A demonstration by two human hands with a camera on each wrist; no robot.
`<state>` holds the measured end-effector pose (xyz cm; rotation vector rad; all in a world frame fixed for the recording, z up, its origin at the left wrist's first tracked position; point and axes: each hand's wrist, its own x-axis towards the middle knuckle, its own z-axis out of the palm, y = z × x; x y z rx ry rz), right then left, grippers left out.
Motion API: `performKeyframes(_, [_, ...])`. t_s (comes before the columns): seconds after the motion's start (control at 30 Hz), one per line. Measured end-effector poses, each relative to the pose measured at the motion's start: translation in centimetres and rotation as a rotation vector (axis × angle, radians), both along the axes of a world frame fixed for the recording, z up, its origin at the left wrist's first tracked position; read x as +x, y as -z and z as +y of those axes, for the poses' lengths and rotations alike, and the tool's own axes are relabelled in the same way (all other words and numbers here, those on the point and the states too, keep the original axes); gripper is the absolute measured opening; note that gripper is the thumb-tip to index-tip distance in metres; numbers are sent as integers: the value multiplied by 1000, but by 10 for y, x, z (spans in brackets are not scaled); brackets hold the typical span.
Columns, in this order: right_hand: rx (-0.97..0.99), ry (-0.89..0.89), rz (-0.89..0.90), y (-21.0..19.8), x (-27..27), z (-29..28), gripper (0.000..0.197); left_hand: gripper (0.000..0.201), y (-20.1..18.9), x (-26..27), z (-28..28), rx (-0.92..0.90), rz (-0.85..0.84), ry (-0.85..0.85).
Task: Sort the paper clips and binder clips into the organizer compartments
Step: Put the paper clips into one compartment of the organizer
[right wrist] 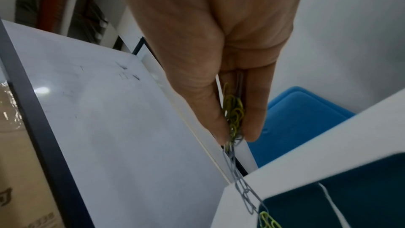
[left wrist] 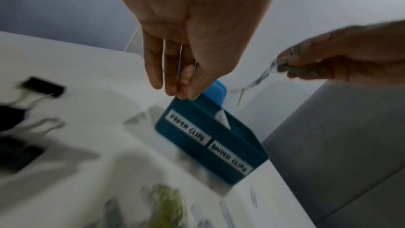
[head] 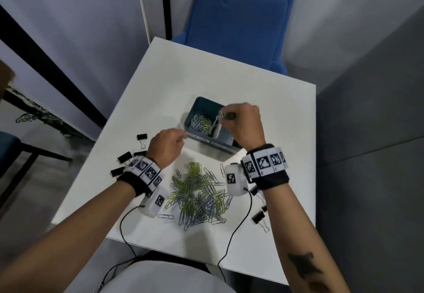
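Observation:
The teal organizer (head: pixel 229 148) stands mid-table, its front labelled PAPER CLIPS and BINDER CLIPS (left wrist: pixel 197 145). Coloured paper clips (head: pixel 202 124) lie in its left compartment. Above the divider my right hand (head: pixel 223 113) pinches a bunch of yellow-green and grey paper clips (right wrist: pixel 233 113). A linked string of them (right wrist: pixel 245 192) dangles toward the organizer. My left hand (head: pixel 182 137) hovers at the organizer's front left corner. Its fingertips (left wrist: pixel 184 93) are pressed to the thumb with a thin wire clip between them. A loose paper-clip pile (head: pixel 199 194) lies between my wrists.
Black binder clips lie left of my left wrist (head: pixel 125 157) and by the right table edge (head: pixel 258 217). A blue chair (head: pixel 238 17) stands beyond the white table (head: pixel 206 74). Wrist-camera cables (head: pixel 231 235) trail over the near edge.

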<state>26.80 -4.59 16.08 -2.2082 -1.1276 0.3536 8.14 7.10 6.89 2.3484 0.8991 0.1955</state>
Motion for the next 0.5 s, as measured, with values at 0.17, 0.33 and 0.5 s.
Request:
performKeyframes(0.17, [0,17,-2,-6,18,42,17,20,36,-50,-23,-82,170,-19])
performKeyframes(0.33, [-199,-31,78,28,4,44,39,38,59,-79,-46,-107,362,100])
performKeyframes(0.5, [-220,-111,50,81,-23,-3,33,73,69,-98,-58,-88,551,275])
